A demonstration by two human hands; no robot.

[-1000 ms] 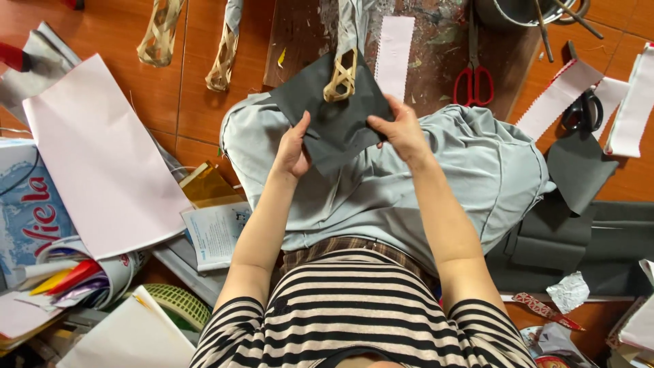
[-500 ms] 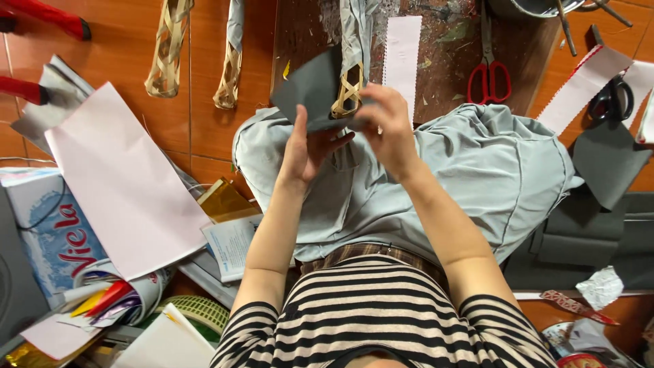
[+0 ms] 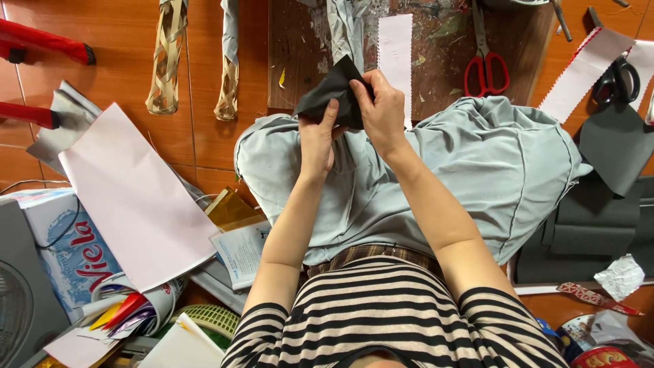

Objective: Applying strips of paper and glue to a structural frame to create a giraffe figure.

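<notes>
A white and light-blue boxy package (image 3: pixel 65 249) with red lettering is lying at the lower left of the frame, partly tucked under a pale pink sheet (image 3: pixel 133 194). Just right of it, a small white printed leaflet (image 3: pixel 240 253) is resting (bluish text, too small to read). At the bottom right corner, a round red tin (image 3: pixel 603 357) is showing its rim.

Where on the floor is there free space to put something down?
Bare orange tile floor lies between the red-handled tools and the woven straw strips, above the large pale pink paper sheet. The lower left, around the cup of coloured paper, is crowded.
</notes>
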